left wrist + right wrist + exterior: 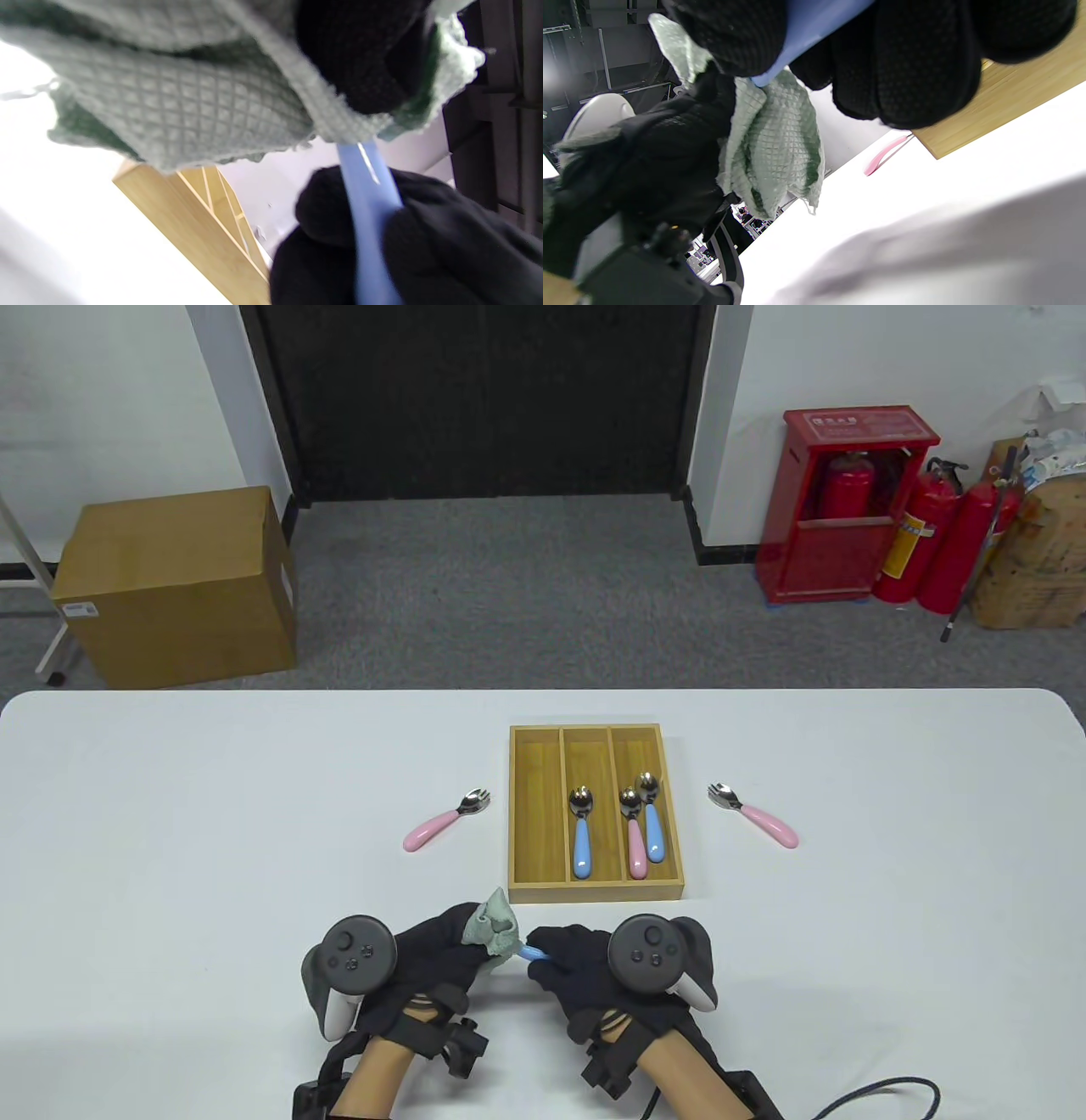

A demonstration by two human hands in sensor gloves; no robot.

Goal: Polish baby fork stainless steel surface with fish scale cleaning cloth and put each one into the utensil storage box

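Blue fork [534,954] is in hand, just in front of the box [596,891], off the table. Right hand [594,967] has fingers curled round the blue handle; left hand [433,963] pinches the cloth [495,931] bunched over the steel head, so the tines are hidden. Looks like mid-polish.

Handling, my read: fork is light and stiff, with a smooth plastic handle and a slick steel head. Grip it by the handle and leave the metal free for the cloth. Cloth is soft and floppy, with a diamond weave; it needs bunching to get pressure on the head.

Count:
- Box: one, three slots. Left slot has nothing in it, middle has one blue-handled utensil [581,833], right has a pink one [635,833] and a blue one [652,818].
- Loose pink forks: two, one left of box [445,819], one right of box [755,814].
- Cloth: one.

So three forks look left to box, including the one in hand.
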